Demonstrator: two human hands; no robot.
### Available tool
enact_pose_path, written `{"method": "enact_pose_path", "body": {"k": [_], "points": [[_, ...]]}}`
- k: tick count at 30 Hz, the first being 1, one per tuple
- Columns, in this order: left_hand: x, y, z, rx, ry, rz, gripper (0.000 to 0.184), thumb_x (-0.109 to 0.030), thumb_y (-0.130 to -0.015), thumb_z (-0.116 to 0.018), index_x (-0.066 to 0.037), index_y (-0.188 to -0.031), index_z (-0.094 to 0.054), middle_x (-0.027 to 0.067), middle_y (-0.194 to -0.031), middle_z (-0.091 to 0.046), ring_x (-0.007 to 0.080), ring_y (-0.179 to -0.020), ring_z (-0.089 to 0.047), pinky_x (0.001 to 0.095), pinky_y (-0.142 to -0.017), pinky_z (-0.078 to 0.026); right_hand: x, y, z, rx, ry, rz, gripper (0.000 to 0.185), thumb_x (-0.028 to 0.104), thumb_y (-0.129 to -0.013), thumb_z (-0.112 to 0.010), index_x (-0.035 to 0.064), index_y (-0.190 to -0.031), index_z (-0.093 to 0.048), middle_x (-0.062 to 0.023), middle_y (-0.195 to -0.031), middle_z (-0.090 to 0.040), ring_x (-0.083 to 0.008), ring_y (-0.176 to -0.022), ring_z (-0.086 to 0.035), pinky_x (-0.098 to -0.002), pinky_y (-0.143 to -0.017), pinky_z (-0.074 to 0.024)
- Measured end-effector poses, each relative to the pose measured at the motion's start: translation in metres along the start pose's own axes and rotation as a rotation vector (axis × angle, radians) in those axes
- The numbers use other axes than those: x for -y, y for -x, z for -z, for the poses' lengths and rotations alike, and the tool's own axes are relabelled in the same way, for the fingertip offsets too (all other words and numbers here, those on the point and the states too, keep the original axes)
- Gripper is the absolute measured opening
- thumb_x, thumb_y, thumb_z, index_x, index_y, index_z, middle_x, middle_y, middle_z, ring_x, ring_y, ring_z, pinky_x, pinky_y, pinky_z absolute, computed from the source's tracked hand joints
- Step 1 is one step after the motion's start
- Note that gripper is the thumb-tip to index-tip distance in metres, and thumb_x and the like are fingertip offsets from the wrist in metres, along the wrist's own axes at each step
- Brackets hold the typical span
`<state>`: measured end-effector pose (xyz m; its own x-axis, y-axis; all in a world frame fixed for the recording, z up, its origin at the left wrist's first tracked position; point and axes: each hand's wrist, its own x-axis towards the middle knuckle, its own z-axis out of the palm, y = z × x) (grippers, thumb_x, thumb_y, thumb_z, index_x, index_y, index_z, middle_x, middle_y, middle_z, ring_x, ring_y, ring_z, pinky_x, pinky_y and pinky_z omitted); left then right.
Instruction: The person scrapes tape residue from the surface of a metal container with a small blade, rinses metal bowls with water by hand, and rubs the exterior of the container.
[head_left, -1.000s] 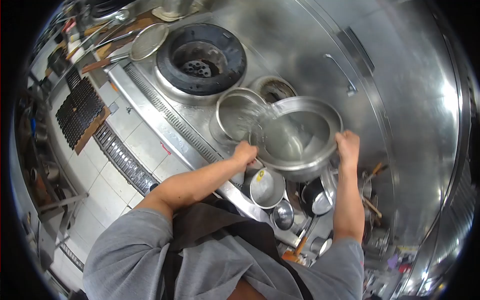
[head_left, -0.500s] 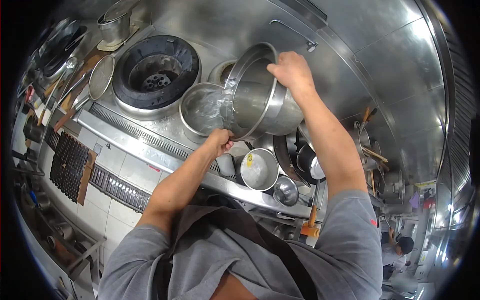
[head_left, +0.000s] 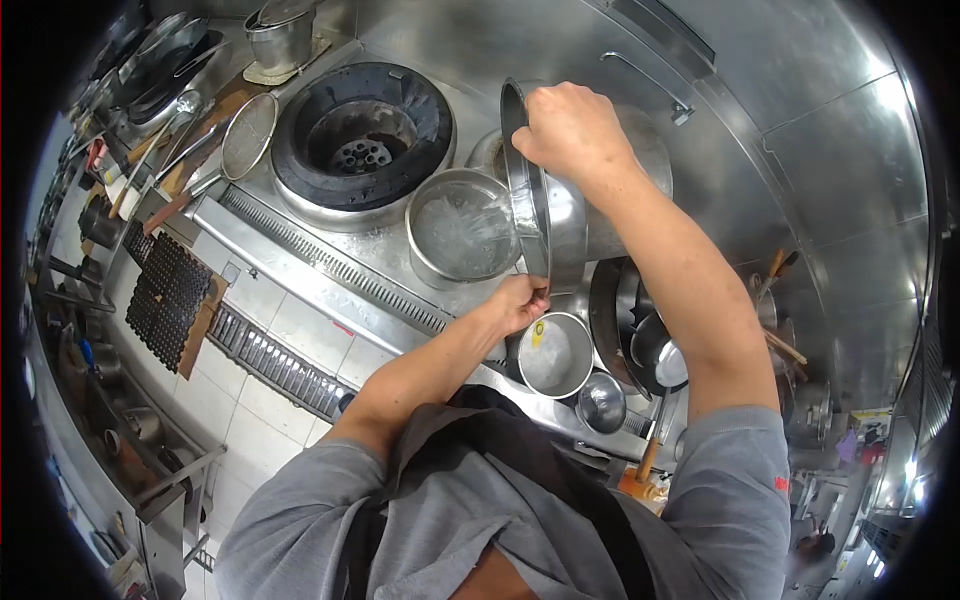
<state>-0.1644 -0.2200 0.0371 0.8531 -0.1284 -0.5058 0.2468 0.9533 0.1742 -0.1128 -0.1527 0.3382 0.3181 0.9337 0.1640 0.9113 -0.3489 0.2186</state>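
At the steel counter [head_left: 372,258], near the black-ringed burner [head_left: 365,140], a steeply tilted large pot [head_left: 570,228] is gripped at its rim by the right hand [head_left: 575,130] and left hand [head_left: 522,303], just beside a round pot [head_left: 426,264] of clear liquid [head_left: 458,238].

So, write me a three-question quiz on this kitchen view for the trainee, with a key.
1. Multiple choice: which hand grips the upper part of the rim of the tipped metal pot, as seen in the picture? a) left b) right c) neither
2. Fill in: the upright metal pot stands between the tipped metal pot and the black-ringed ____.
3. True or false: the upright metal pot is dry inside.

Key:
1. b, the right hand.
2. Wok burner.
3. False; clear liquid shows in it.
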Motion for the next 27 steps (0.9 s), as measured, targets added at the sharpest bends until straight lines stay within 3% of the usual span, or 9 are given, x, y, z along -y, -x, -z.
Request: {"method": "enact_pose_path", "body": {"k": [5,9,10,12,14,17,20,23,27], "points": [[-0.021,-0.003,-0.019,-0.001,-0.025,-0.007,0.018,-0.003,-0.096,-0.050,-0.002,-0.078,-0.053,0.0077,-0.069,-0.048,0.0147,-0.053,-0.045,0.0222,-0.038,-0.033,-0.030,-0.007,0.000,0.004,-0.022,-0.045,0.027,0.024,-0.072,-0.065,-0.0023,-0.068,-0.067,-0.0234,-0.071,-0.066,-0.0403,-0.072,-0.068,-0.0479,-0.070,-0.0552],[-0.082,-0.002,-0.030,-0.252,-0.292,-0.248,0.008,-0.005,-0.091,-0.057,0.003,-0.094,-0.057,0.0094,-0.071,-0.056,0.0144,-0.048,-0.050,0.0235,-0.035,-0.035,-0.120,-0.005,-0.014,-0.099,-0.076,-0.309,0.040,0.037,-0.072,-0.065,-0.0024,-0.078,-0.069,-0.0239,-0.085,-0.068,-0.0423,-0.084,-0.066,-0.0502,-0.079,-0.0520],[-0.103,0.010,-0.044,-0.311,-0.371,-0.315,0.010,-0.006,-0.091,-0.057,0.003,-0.095,-0.057,0.0089,-0.069,-0.057,0.0143,-0.046,-0.051,0.0247,-0.035,-0.036,-0.157,-0.002,-0.031,-0.220,-0.095,-0.306,0.034,0.029,-0.070,-0.066,-0.0031,-0.080,-0.070,-0.0237,-0.078,-0.069,-0.0396,-0.081,-0.069,-0.0461,-0.076,-0.0550],[-0.143,-0.002,-0.053,-0.406,-0.561,-0.595,0.015,-0.008,-0.088,-0.058,0.005,-0.095,-0.057,0.0078,-0.066,-0.056,0.0143,-0.044,-0.052,0.0264,-0.035,-0.038,-0.213,0.016,-0.056,-0.235,-0.447,-0.660,0.035,0.030,-0.070,-0.067,-0.0041,-0.078,-0.069,-0.0223,-0.072,-0.068,-0.0358,-0.073,-0.070,-0.0440,-0.072,-0.0548],[-0.186,-0.015,-0.072,-0.480,-0.768,-0.678,0.020,-0.008,-0.083,-0.057,0.008,-0.095,-0.057,0.0106,-0.066,-0.059,0.0171,-0.043,-0.052,0.0308,-0.036,-0.039,-0.269,0.032,-0.125,-0.237,-0.678,-0.854,0.035,0.029,-0.071,-0.067,-0.0056,-0.074,-0.066,-0.0202,-0.065,-0.066,-0.0320,-0.061,-0.068,-0.0416,-0.065,-0.0538],[-0.238,-0.059,-0.078,-0.684,-1.058,-0.627,0.021,-0.005,-0.083,-0.056,0.013,-0.076,-0.064,0.0161,-0.064,-0.065,0.0215,-0.048,-0.061,0.0344,-0.039,-0.044,-0.276,0.046,-0.194,-0.351,-0.875,-0.999,0.028,0.020,-0.070,-0.067,-0.0072,-0.071,-0.064,-0.0141,-0.059,-0.061,-0.0217,-0.047,-0.059,-0.0346,-0.047,-0.0476],[-0.259,-0.089,-0.082,-0.645,-1.059,-0.567,0.020,-0.005,-0.083,-0.055,0.012,-0.077,-0.065,0.0140,-0.063,-0.065,0.0202,-0.048,-0.061,0.0338,-0.039,-0.045,-0.279,0.049,-0.235,-0.218,-0.914,-1.145,0.026,0.019,-0.069,-0.066,-0.0072,-0.071,-0.064,-0.0141,-0.060,-0.060,-0.0210,-0.046,-0.057,-0.0345,-0.047,-0.0472],[-0.263,-0.113,-0.100,-0.775,-1.242,-0.469,0.019,-0.004,-0.082,-0.055,0.011,-0.078,-0.065,0.0142,-0.065,-0.065,0.0194,-0.048,-0.061,0.0332,-0.039,-0.045,-0.290,0.064,-0.257,-0.288,-1.050,-1.259,0.024,0.018,-0.069,-0.066,-0.0060,-0.070,-0.063,-0.0125,-0.060,-0.059,-0.0192,-0.045,-0.055,-0.0337,-0.046,-0.0457],[-0.284,-0.132,-0.083,-0.716,-1.127,-0.464,0.014,-0.004,-0.080,-0.061,0.009,-0.079,-0.063,0.0121,-0.066,-0.061,0.0160,-0.047,-0.056,0.0283,-0.037,-0.040,-0.298,0.038,-0.270,-0.326,-1.068,-1.233,0.023,0.018,-0.069,-0.066,-0.0046,-0.069,-0.062,-0.0106,-0.060,-0.059,-0.0172,-0.044,-0.053,-0.0325,-0.044,-0.0437]]}}
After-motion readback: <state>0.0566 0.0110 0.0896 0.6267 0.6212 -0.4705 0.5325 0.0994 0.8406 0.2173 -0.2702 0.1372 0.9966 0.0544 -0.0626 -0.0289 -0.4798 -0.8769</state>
